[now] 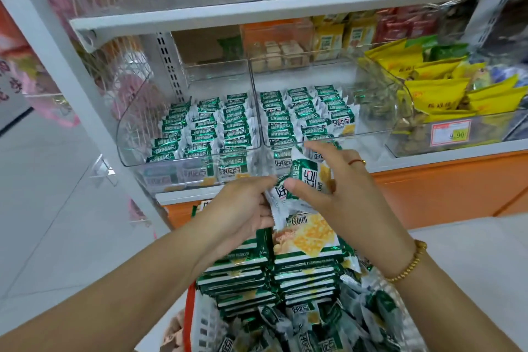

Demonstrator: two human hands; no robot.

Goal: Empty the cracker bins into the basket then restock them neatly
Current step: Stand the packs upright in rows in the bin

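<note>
Right at the centre of the view, both hands meet on a small bunch of green-and-white cracker packets (307, 180). The left hand (240, 208) pinches the bunch's lower left edge between thumb and fingers. The right hand (348, 194) grips it from the 3 o'clock side, thumb in front and fingers curled over the top. The bunch is held just in front of the lip of the right bin (380, 111), above the basket.

At 12 o'clock from the hands, two clear bins stand side by side on the shelf (457, 155). The left bin (134, 123) and the right bin each hold three neat rows of the same packets, standing on edge. At 6 o'clock, the basket (203, 326), white lattice with an orange rim, holds two tidy stacks of packets (285, 274) at its far end and a loose heap (328, 328) nearer. At 2 o'clock, another bin holds yellow bags (437, 88) and carries a price tag (450, 133).
</note>
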